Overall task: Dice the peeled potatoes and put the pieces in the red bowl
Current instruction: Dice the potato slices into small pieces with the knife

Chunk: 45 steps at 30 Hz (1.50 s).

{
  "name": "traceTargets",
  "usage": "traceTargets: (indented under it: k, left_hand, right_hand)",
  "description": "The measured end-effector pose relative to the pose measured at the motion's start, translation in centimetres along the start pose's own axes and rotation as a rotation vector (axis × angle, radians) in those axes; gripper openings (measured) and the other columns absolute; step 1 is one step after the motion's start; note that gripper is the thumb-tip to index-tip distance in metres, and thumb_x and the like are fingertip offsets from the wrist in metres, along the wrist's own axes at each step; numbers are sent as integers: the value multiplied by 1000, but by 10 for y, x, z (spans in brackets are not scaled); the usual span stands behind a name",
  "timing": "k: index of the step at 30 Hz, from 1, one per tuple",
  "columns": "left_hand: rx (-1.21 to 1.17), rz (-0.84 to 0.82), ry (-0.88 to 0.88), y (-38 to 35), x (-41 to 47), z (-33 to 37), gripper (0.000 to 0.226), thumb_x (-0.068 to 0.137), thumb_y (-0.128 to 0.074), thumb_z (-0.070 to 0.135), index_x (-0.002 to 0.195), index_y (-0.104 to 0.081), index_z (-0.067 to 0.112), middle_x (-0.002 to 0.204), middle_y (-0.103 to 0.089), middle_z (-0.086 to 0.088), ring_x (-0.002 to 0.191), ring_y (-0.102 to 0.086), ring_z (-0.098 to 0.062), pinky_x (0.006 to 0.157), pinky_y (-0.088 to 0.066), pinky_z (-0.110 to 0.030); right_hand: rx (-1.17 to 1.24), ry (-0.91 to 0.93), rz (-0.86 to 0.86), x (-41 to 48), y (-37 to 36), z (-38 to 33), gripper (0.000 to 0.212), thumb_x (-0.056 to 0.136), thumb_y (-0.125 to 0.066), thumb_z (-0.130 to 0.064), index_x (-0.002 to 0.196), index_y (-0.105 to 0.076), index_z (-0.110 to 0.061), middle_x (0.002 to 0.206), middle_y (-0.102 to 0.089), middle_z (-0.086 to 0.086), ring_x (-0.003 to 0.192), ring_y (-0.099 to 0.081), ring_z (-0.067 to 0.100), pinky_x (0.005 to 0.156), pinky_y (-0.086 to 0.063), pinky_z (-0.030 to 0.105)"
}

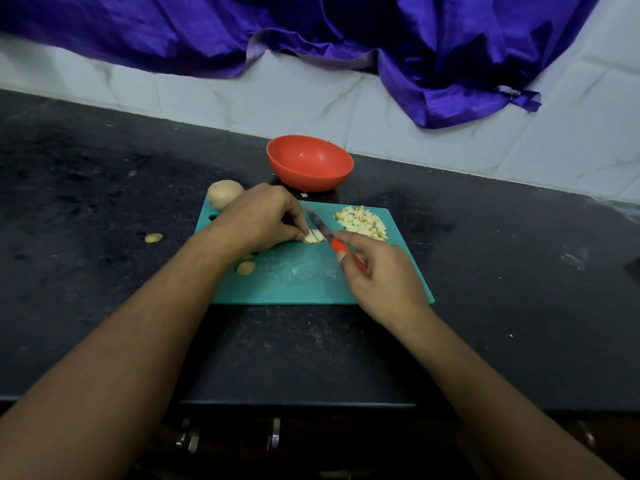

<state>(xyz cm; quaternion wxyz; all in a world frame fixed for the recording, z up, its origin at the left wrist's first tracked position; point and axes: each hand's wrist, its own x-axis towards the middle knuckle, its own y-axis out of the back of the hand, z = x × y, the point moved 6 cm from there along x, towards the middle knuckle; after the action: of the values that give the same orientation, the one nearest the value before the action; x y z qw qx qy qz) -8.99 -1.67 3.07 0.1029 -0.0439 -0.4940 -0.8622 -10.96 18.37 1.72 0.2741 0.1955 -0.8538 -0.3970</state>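
A dark, speckled stone countertop is stretching out under both forearms, meeting a white tiled wall well beyond the hands, where a purple cloth is hanging in loose folds. Below the near edge, between the two arms, metal drawer handles are showing. A teal cutting board is lying flat under both hands. The left hand is arching over the board, its fingertips curling down and pinching a small pale potato piece against it. The right hand is gripping the red handle of a knife, forefinger lying along the handle's top. The knife's long axis is running diagonally, from the right hand away and leftward, its tip pointing past the left fingertips toward the red bowl; the blade is touching the potato piece just beside those fingertips. The piece is lying between the two hands, and its own long axis is too small to tell. The bowl is sitting upright on the counter just beyond the left hand's knuckles. A heap of diced potato is resting on the board just beyond the right hand. A whole potato is lying at the board's far corner, beside the left hand's outer edge. One scrap is lying by the left wrist, another scrap on the counter farther left.
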Motion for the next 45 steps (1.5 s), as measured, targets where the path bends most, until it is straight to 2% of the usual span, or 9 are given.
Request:
traceTargets:
  k: [6,16,21,27,29,32,37,41,45]
  left_hand:
    - [9,25,-6,-1,2,-3,9,81,-86,29,80,-80,36,80,-73,24,83,-66,3,84,-57,-33]
    - [23,33,-3,-1,5,-5,12,80,-87,31,77,-77,36,79,-72,23,81,-66,3,81,-58,-35]
    - [32,32,10,0,3,-4,13,81,-86,29,76,-75,35,77,-70,22,82,-65,1,81,-58,-35]
    - [35,47,17,1,1,-3,12,80,-86,30,77,-75,36,79,-70,20,81,-66,1,81,-59,-37]
    - [26,46,9,0,0,-4,12,80,-86,32,77,-75,36,79,-71,21,81,-66,2,81,-59,-36]
    - [11,27,-8,-1,-1,-2,12,81,-85,29,80,-76,35,81,-71,23,83,-65,4,83,-59,-35]
    - [-32,24,-10,1,0,-3,15,80,-86,25,81,-75,34,78,-71,21,79,-65,5,82,-59,-33]
    - [-35,19,-3,-1,0,-4,20,81,-86,25,97,-77,32,86,-71,22,83,-64,6,85,-58,-31]
    - [9,3,-5,-2,0,-2,24,84,-83,27,106,-76,34,89,-66,27,87,-61,7,89,-56,-30]
  right_hand:
    - [-242,68,-19,-3,-12,-23,42,102,-48,-36,143,-54,-43,82,-68,-7,69,-57,13,62,-45,33]
    - [-261,99,-12,-5,-13,-26,43,103,-48,-36,146,-51,-42,87,-69,-8,75,-60,13,63,-47,33]
    - [-374,154,-51,-3,-15,-32,45,103,-45,-32,147,-51,-39,72,-48,-11,66,-46,12,59,-34,31]
    - [-503,208,-123,2,-14,-31,47,104,-44,-33,151,-45,-40,80,-59,-4,77,-60,21,61,-38,34]
    - [-383,154,-133,2,-9,-21,44,103,-48,-36,147,-49,-43,83,-65,-6,70,-55,14,61,-42,34]
    - [87,5,-114,1,-5,5,36,102,-57,-35,136,-61,-44,80,-70,-8,58,-54,11,57,-42,34]
    - [397,-151,-22,6,3,26,30,102,-60,-20,127,-69,-33,54,-39,-8,51,-32,14,54,-25,34]
    - [88,-127,3,4,10,25,32,101,-59,-29,130,-67,-39,55,-49,-14,49,-46,6,52,-34,27]
    - [-259,-17,-21,-2,8,11,40,100,-52,-36,139,-59,-43,79,-68,-7,66,-56,11,65,-50,35]
